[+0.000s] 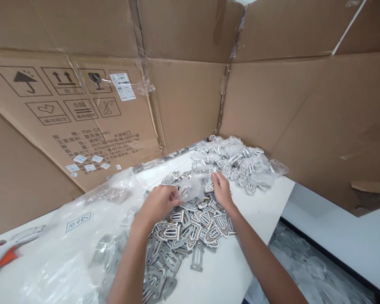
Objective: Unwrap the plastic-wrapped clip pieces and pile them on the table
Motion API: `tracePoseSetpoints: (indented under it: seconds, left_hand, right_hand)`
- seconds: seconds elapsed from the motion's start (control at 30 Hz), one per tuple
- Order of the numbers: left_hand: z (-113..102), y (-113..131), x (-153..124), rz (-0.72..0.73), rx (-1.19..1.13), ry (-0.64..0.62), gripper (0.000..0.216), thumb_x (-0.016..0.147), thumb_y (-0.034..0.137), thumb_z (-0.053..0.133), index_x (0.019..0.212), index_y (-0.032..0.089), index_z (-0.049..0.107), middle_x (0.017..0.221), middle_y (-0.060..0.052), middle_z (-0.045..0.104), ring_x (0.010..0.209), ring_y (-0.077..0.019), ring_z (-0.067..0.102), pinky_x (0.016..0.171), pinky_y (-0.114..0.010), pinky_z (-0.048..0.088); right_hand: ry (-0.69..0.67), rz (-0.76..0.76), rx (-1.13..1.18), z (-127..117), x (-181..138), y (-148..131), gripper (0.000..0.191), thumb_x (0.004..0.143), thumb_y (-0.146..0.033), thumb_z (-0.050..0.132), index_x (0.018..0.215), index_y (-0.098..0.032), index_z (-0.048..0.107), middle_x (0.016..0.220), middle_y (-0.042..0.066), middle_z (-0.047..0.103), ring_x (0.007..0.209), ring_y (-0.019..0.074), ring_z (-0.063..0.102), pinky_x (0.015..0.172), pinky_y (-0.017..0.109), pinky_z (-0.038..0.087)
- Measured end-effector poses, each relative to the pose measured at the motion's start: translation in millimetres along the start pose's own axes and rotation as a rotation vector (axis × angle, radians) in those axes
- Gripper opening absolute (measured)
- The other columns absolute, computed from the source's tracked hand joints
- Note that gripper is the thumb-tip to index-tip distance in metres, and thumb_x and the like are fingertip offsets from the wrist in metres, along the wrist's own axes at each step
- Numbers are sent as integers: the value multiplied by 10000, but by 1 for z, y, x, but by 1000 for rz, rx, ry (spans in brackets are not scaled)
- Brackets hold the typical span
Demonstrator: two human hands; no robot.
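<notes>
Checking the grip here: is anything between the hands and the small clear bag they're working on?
Nothing visible. The left hand and right hand both pinch the small clear bag directly, above the pile of loose metal clips on the white table.

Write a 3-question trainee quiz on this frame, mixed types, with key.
1. True or false: both hands meet over the pile of clips on the table.
2. What do the fingers hold between the hands? A) a small clear bag B) a screwdriver C) a roll of tape
3. What word is printed on the label on the large plastic sheet to the left of the left arm?

Key
1. True.
2. A.
3. RoHS.
</notes>
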State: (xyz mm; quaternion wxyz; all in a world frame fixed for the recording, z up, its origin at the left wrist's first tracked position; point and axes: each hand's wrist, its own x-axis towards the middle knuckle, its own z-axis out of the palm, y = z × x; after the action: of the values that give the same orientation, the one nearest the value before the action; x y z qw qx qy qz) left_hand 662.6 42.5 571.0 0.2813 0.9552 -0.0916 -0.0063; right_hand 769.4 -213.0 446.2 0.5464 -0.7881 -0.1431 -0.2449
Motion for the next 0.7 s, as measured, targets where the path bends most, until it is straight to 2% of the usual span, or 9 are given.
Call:
tracePoseSetpoints:
  seconds: [0.13, 0.2, 0.43, 0.53, 0.63, 0.7]
  left_hand:
    - [-4, 10, -1, 85, -257, 118, 382, 895, 548, 802, 715, 230, 690, 698, 12, 697, 695, -164, 579, 681, -296, 425]
    - [-3, 15, -1, 126, -321, 206, 387, 939, 553, 762, 747, 227, 678, 724, 13, 693, 709, -158, 570, 703, -292, 438]
    - [5, 22, 2, 109, -225, 521, 223, 1088, 423, 551, 944, 253, 535, 892, -4, 706, 838, -189, 657, 779, -315, 463]
    - [7, 22, 4, 69, -329, 663, 172, 1089, 394, 555, 988, 267, 498, 803, 24, 683, 718, -167, 653, 704, -293, 465]
    - [15, 31, 6, -1, -443, 822, 176, 1090, 398, 575, 998, 274, 490, 670, 65, 587, 561, -145, 564, 584, -271, 430]
    - [25, 47, 5, 6, -587, 802, 180, 1107, 404, 554, 997, 275, 494, 714, 46, 620, 579, -146, 592, 568, -271, 471]
  right_hand:
    - [-3, -2, -11, 0, 0, 2, 457, 1136, -562, 416, 820, -251, 528, 818, -4, 542, 795, 201, 516, 788, 329, 391]
    - [-1, -8, -13, 1, -1, 3, 451, 1139, -554, 412, 833, -250, 544, 836, 4, 562, 820, 206, 538, 806, 332, 405]
    - [54, -34, -35, 0, -2, -4, 439, 1139, -530, 409, 870, -242, 602, 899, 28, 562, 866, 222, 559, 851, 355, 432]
    - [84, -30, -20, 0, -1, -5, 448, 1131, -544, 418, 857, -241, 601, 874, 22, 557, 838, 217, 541, 831, 352, 430]
    - [111, 15, 37, -1, 0, -3, 460, 1111, -568, 451, 834, -233, 601, 840, 12, 567, 823, 210, 545, 815, 346, 425]
    - [116, 65, 89, 0, 0, 0, 469, 1088, -593, 482, 831, -225, 620, 833, 11, 595, 829, 209, 561, 815, 343, 438]
